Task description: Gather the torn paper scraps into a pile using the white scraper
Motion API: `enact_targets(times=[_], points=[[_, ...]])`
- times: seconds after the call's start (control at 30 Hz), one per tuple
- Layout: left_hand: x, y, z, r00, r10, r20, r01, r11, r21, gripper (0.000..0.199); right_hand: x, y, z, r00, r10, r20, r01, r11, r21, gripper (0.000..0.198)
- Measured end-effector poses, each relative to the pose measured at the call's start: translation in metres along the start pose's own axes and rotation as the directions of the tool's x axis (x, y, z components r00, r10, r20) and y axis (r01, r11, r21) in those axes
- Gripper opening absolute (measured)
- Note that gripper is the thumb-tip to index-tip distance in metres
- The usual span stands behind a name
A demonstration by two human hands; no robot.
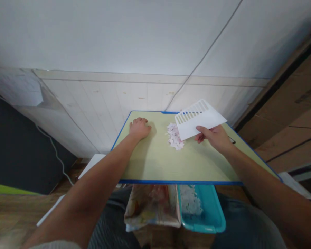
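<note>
A white slotted card (197,119), with a row of narrow openings along its far edge, is tilted above the right half of the table (155,166). My right hand (212,136) grips its near edge, thumb on top and fingers underneath. Just left of the card lies a loose pile of small whitish-pink pieces (174,136), partly covered by the card's corner. My left hand (140,128) rests palm down on the tabletop at the far left, fingers slightly bent and apart, holding nothing.
Below the table's near edge are a turquoise basket (214,211) with many small white pieces and a cloth-lined container (152,221). A dark-rimmed flat object (232,140) lies behind my right wrist. A white wall (134,97) stands behind, cardboard boxes (287,114) at right.
</note>
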State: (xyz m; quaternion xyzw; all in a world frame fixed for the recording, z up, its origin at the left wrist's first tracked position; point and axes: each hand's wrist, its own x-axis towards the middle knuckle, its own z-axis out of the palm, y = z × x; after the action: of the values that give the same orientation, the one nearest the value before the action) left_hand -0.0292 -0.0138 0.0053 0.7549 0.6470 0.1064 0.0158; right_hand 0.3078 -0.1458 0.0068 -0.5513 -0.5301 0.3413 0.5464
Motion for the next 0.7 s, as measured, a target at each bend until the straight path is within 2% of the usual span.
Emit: enact_targets(times=[0.1, 0.17, 0.33, 0.47, 0.7], points=[[0.017, 0.006, 0.006, 0.999, 0.039, 0.007, -0.039, 0.999, -0.015, 0.059, -0.006, -0.004, 0.008, 0.972, -0.119, 0.202, 0.132, 0.990, -0.052, 0.065], [0.024, 0.007, 0.011, 0.998, 0.067, -0.017, -0.068, 0.997, -0.031, 0.060, -0.011, -0.007, 0.010, 0.943, -0.171, 0.284, 0.202, 0.976, -0.081, 0.066], [0.030, 0.001, 0.019, 0.991, 0.118, -0.064, -0.121, 0.991, -0.048, 0.058, -0.026, -0.014, 0.009, 0.900, -0.234, 0.369, 0.319, 0.928, -0.190, 0.060], [0.032, -0.002, 0.021, 0.985, 0.169, -0.040, -0.171, 0.984, -0.053, 0.053, -0.031, -0.019, 0.011, 0.872, -0.267, 0.411, 0.360, 0.918, -0.168, 0.049], [0.040, -0.007, 0.035, 0.978, 0.194, -0.073, -0.202, 0.972, -0.118, 0.043, -0.027, -0.020, 0.009, 0.891, -0.217, 0.399, 0.306, 0.935, -0.176, 0.051]])
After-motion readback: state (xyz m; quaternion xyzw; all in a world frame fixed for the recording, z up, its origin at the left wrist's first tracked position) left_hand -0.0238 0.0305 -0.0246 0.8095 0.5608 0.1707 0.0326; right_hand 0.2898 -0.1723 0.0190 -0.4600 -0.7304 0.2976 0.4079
